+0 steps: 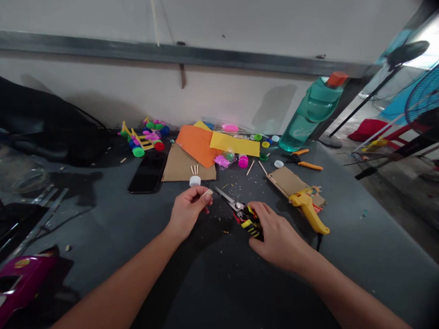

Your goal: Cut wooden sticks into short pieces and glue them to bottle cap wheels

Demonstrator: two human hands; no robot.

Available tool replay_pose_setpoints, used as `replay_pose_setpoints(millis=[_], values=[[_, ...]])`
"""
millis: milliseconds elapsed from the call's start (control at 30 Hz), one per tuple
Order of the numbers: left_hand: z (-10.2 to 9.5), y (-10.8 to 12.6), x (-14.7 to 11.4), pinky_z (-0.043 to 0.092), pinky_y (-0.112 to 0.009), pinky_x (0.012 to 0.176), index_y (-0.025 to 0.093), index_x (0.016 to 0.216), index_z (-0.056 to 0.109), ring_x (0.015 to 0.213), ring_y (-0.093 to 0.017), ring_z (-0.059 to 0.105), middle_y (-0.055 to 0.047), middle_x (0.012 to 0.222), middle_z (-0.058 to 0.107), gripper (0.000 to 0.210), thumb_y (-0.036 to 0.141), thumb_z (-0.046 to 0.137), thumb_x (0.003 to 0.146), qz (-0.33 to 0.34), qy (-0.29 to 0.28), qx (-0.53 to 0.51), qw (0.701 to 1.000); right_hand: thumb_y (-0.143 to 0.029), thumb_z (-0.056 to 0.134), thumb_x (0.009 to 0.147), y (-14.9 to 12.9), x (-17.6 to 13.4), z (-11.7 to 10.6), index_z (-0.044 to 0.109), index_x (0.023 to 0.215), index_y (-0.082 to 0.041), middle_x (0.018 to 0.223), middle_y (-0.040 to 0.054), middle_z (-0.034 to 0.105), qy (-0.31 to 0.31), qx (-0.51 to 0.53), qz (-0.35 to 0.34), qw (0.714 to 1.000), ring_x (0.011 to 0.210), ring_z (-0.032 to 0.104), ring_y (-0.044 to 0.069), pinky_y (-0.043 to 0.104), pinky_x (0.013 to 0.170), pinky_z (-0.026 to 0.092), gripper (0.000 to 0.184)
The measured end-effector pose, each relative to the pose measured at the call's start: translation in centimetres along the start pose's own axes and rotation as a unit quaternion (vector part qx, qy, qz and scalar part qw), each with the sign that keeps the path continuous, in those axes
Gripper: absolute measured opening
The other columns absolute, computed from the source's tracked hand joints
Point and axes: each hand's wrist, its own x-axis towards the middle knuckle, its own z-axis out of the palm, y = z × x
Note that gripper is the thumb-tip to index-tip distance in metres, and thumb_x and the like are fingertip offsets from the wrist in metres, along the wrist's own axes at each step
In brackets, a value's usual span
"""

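My left hand [187, 211] pinches a short piece of wooden stick [208, 192] between thumb and fingers. Its end points toward the blades of the shears [228, 198], which my right hand [279, 237] grips by black, yellow and red handles. The blade tips are close to the stick piece; whether they touch it I cannot tell. Just beyond my left hand stands a white bottle cap [194, 180], with a few short sticks [194, 169] behind it on a brown cardboard sheet [172, 166]. Small scraps are scattered over the dark table around the blades.
A yellow glue gun [309, 211] rests on cardboard at right, near orange-handled pliers [309, 166]. Behind stand a tall green bottle [311, 113], orange paper [197, 143] and colourful caps. A phone [148, 172] and small cap-wheeled models lie left; a magenta object [32, 276] sits front left.
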Motion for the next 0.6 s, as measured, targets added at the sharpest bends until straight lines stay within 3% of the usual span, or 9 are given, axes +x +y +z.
replay_pose_setpoints(millis=[600], values=[[-0.5,-0.6,0.2,0.044,-0.020,0.051,0.015,0.076,0.062,0.059,-0.009,0.052,0.000,0.064,0.057,0.013,0.025,0.068,0.071,-0.028,-0.012,-0.052,0.998,-0.018,0.048,0.063,1.0,0.4,0.5,0.043,0.118,-0.014,0.100,0.0121,0.056,0.044,-0.068,-0.065,0.995,0.091,0.056,0.026,0.037,0.076,0.044,0.055]])
